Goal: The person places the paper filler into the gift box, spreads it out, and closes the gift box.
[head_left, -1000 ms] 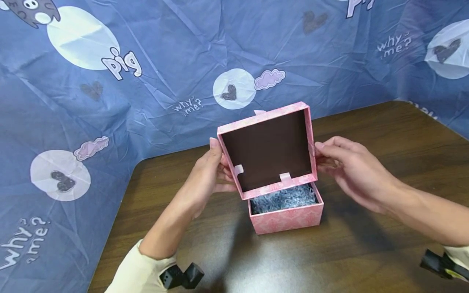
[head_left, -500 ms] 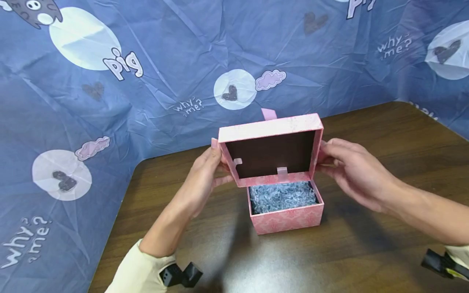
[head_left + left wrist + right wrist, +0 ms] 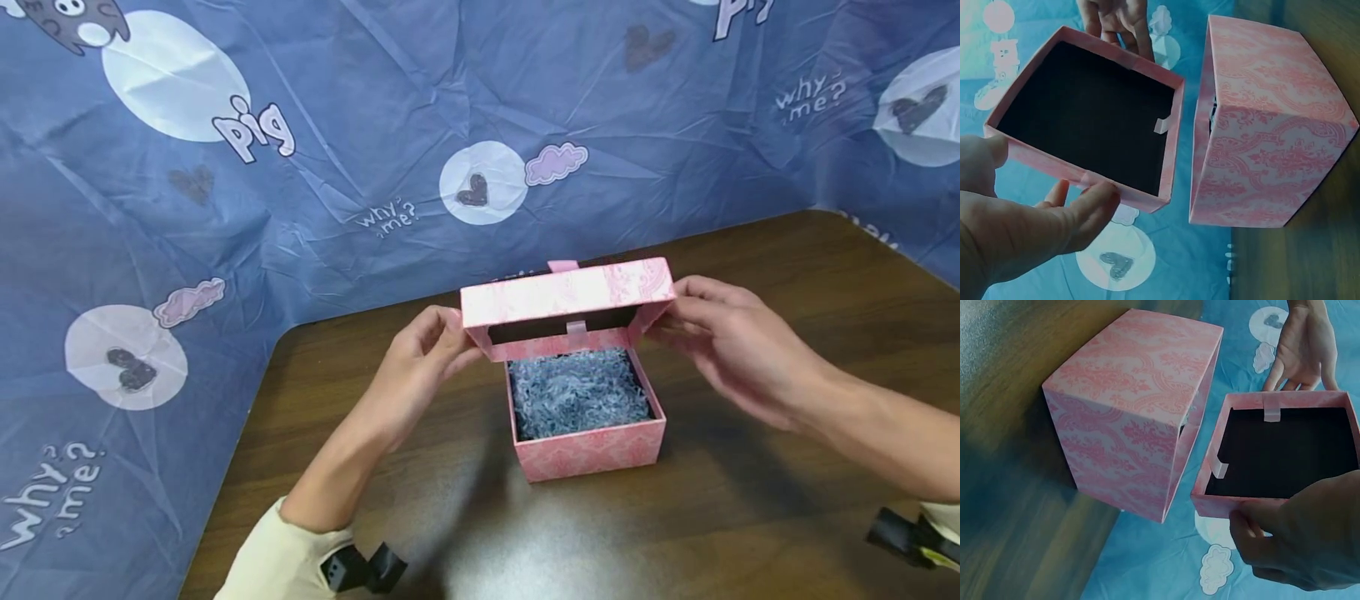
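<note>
A pink patterned box lid (image 3: 567,292) is held up between my two hands over the back of its box (image 3: 592,450), tilted so its dark inside faces forward and down. Blue shredded paper (image 3: 581,392) fills the box. My left hand (image 3: 420,362) grips the lid's left side; in the left wrist view its fingertips (image 3: 1100,197) lie along the lid wall. At the opposite side, my right hand (image 3: 738,346) holds the lid between thumb and fingers. Small pale ribbon tabs (image 3: 1272,409) show inside the lid in the right wrist view.
The box stands on a dark wooden table (image 3: 600,533). Behind and to the left hangs a blue printed cloth (image 3: 337,100), close to the table's back edge. Black wrist devices (image 3: 363,569) sit on the sleeves.
The lid has tipped forward, its upper edge coming down and its lower edge rising a little. More of the shredded paper shows. Both hands keep hold of the lid; the box has stayed put.
</note>
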